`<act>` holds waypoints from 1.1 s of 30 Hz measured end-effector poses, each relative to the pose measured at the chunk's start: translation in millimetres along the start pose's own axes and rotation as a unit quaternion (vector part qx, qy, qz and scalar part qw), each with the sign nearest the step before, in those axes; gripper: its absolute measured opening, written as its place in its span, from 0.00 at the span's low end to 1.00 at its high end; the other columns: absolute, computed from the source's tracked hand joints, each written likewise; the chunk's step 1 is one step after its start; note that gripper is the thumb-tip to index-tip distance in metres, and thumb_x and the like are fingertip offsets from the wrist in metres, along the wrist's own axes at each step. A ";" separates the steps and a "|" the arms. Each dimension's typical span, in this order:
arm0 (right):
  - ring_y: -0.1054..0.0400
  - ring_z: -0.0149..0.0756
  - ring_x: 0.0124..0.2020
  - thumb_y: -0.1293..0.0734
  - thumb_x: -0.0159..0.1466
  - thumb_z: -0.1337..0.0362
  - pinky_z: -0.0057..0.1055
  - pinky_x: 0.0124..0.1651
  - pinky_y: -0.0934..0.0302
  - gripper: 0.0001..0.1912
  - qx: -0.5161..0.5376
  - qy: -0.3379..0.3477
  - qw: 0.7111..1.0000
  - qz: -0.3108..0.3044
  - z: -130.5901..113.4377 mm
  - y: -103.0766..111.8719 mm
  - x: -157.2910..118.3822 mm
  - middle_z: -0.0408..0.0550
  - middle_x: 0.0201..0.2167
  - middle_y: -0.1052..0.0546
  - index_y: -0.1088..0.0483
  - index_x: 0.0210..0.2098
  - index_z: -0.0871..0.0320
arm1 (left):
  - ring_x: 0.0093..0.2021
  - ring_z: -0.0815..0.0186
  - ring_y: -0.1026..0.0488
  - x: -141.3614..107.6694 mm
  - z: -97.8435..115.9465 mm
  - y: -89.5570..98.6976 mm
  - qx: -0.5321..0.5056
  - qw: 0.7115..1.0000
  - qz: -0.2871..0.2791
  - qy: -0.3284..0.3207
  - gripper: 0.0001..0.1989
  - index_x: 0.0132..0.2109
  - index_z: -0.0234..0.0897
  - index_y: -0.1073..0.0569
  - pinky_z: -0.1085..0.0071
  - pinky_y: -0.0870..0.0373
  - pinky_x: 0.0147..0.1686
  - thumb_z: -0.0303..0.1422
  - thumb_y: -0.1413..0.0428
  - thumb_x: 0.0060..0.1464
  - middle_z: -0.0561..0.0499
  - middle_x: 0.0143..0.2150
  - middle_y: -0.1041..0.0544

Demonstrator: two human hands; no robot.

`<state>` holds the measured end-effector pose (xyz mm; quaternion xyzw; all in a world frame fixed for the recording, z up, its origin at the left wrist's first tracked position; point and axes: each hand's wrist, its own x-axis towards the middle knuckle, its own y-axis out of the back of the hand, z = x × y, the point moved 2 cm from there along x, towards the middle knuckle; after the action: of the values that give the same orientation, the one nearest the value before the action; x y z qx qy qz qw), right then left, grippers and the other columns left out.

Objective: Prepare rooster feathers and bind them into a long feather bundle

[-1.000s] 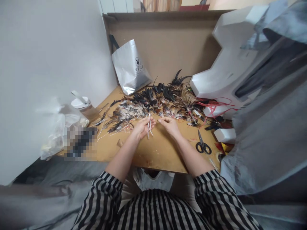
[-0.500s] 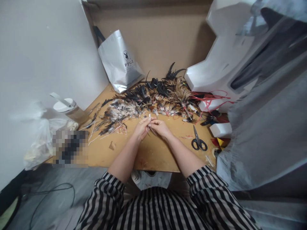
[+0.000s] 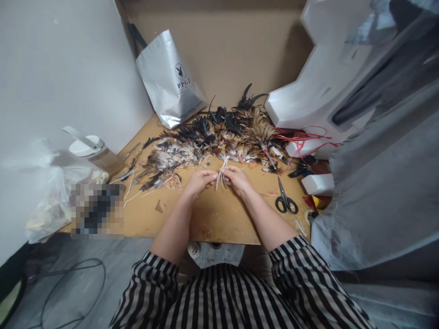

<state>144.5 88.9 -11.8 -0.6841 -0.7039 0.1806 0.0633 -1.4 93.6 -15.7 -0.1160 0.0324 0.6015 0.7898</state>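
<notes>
Over the front of the table (image 3: 222, 224), my right hand (image 3: 237, 179) pinches several thin white strips (image 3: 218, 179) between thumb and fingers. They look like stripped feather quills, though I cannot be sure. Close beside it on the left is my left hand (image 3: 201, 181), its thumb and fingertips pressed together near the same strips. Whatever lies in that pinch is too small to make out. Just beyond both hands spreads a pile of feathers (image 3: 178, 153), black, brown and pale. Black-handled scissors (image 3: 286, 201) lie to the right of my right forearm.
A silver bag (image 3: 168, 82) leans at the back left. Red cord (image 3: 302, 139) lies at the right, near a white machine-like body (image 3: 291, 105) and grey cloth (image 3: 373, 192). A lidded container (image 3: 103, 155) and a plastic bag (image 3: 51, 201) stand at the left edge.
My hands were together around a small pale piece; now they are slightly apart, and the white strips show between them. The view has shifted a little.
</notes>
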 end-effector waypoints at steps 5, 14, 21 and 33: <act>0.52 0.19 0.11 0.26 0.42 0.56 0.20 0.15 0.64 0.17 -0.002 0.003 1.000 -0.007 2.0 0.6 -0.4 0.36 0.10 0.38 0.33 0.21 0.61 | 0.18 0.77 0.40 0.8 -4.7 -4.5 0.036 0.999 -0.020 0.023 0.16 0.30 0.30 0.25 0.79 0.48 0.18 0.38 0.36 0.35 0.53 0.19 0.30; 0.34 0.26 0.23 0.26 0.43 0.58 0.22 0.25 0.41 0.16 0.061 -0.048 0.997 -0.031 6.3 2.9 1.2 0.43 0.22 0.27 0.32 0.25 0.61 | 0.18 0.76 0.37 -1.1 1.4 -7.1 -0.001 1.000 0.018 -0.023 0.14 0.29 0.31 0.26 0.79 0.45 0.19 0.38 0.37 0.37 0.51 0.20 0.28; 0.58 0.15 0.12 0.26 0.46 0.62 0.16 0.13 0.65 0.16 0.132 -0.082 0.982 -0.105 2.1 -3.3 -3.6 0.33 0.14 0.42 0.37 0.24 0.61 | 0.18 0.76 0.37 0.7 -1.4 -7.7 -0.001 0.998 0.046 -0.032 0.13 0.30 0.30 0.27 0.78 0.44 0.19 0.36 0.38 0.38 0.52 0.20 0.29; 0.59 0.18 0.10 0.27 0.43 0.58 0.21 0.14 0.67 0.17 -0.004 -0.035 0.999 -0.040 -3.3 -1.3 -8.5 0.34 0.10 0.39 0.34 0.25 0.61 | 0.20 0.74 0.33 -3.7 2.1 -11.2 0.013 1.000 0.014 -0.021 0.12 0.30 0.31 0.27 0.78 0.42 0.20 0.35 0.38 0.39 0.51 0.22 0.27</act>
<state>144.8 81.1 -7.0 -0.6493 -0.7328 0.1988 0.0436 8.1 87.8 -11.4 -0.0927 0.0247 0.6141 0.7834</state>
